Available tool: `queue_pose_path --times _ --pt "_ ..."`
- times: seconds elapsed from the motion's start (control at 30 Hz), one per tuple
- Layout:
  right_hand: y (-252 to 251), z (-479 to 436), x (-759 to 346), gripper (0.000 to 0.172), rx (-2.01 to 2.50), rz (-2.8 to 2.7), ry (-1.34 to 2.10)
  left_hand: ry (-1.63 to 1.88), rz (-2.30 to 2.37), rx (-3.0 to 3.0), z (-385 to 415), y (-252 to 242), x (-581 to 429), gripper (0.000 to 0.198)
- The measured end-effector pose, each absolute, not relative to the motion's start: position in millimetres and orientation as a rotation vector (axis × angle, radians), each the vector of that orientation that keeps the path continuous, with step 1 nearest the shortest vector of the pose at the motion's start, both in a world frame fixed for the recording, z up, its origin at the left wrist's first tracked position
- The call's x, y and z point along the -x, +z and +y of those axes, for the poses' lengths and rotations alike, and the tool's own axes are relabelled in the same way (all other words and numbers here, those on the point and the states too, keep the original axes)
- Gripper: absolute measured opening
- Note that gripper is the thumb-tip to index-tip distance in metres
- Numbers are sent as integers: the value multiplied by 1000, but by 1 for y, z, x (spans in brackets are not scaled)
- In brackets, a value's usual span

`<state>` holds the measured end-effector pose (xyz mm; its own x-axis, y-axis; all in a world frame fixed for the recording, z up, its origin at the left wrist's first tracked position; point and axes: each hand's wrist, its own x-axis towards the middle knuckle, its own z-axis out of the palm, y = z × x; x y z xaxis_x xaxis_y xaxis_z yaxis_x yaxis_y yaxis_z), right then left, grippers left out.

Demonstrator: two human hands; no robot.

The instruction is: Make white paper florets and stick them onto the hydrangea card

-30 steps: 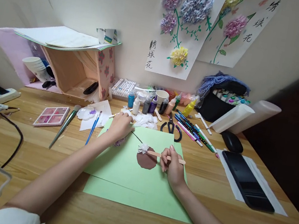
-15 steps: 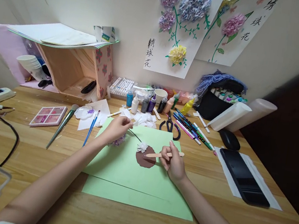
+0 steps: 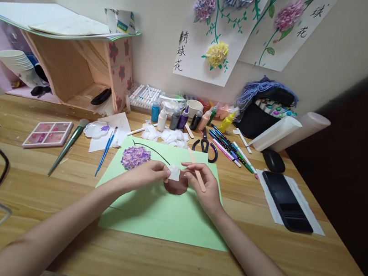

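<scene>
Pinched between the fingertips of my left hand [image 3: 150,175] is a small white paper piece [image 3: 174,172], held over a brown round shape [image 3: 176,187] on the green paper [image 3: 164,220]. My right hand [image 3: 204,188] has a wooden stick [image 3: 199,180] lodged among its fingers, and its fingertips are close to the white piece's right side. Whether they touch it I cannot tell. A purple paper flower [image 3: 135,157] lies on the green paper left of the brown shape, with a dark curved line [image 3: 152,150] running between them.
Behind the paper are white scraps [image 3: 175,137], paint bottles [image 3: 183,118], black scissors [image 3: 204,145] and pens [image 3: 230,149]. A phone [image 3: 287,202] lies right; brushes [image 3: 106,150] and a palette [image 3: 49,134] lie left. A cable [image 3: 5,166] curls at far left.
My left hand has moved down and right, now with a white piece, uncovering the purple flower. The stick in my right hand has turned from pointing left to steeply slanted. The view has shifted.
</scene>
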<state>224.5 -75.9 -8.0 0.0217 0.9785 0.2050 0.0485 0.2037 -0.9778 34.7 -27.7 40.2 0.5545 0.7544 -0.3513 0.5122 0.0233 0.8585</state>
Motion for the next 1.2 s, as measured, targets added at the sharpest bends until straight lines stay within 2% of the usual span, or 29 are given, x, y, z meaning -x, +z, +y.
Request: queue_pose_path --times 0.27,0.53,0.77,1.07,1.2 --pt "-6 -86 -221 11 1137 -1391 972 230 1074 -1762 -40 32 -44 28" --pt "-10 -83 -224 18 1182 -1260 1040 604 1079 -2084 -58 34 -52 19" --pt "-12 -85 -224 18 1206 -1278 1059 723 1043 -2179 -62 29 -54 14" --pt "-12 -89 -221 18 1194 -1359 1087 739 1114 -2112 -70 16 -44 14" --pt "-10 -93 -223 20 1157 -1420 997 808 1225 -2022 -67 14 -34 15"
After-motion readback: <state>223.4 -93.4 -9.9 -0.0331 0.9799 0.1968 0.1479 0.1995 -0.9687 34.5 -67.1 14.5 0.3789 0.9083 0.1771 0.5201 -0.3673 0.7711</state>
